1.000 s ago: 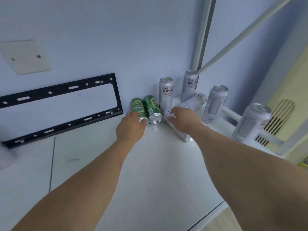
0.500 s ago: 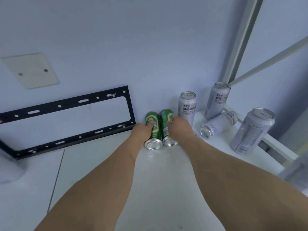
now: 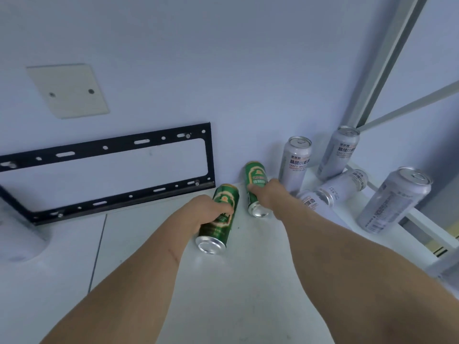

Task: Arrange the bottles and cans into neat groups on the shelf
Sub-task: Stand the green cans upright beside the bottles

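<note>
Cans: 2 green (image 3: 218,220), 5 silver (image 3: 295,164) | left hand (image 3: 206,209), right hand (image 3: 275,194): fingers each gripping a green one

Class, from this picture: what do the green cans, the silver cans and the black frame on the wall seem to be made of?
Green cans: likely aluminium, with glossy printed sides and bare shiny bases.
Silver cans: probably aluminium too, with a matt silver coat and pull-tab tops.
Black frame: seemingly painted steel, flat, with punched slots and screws.
</note>
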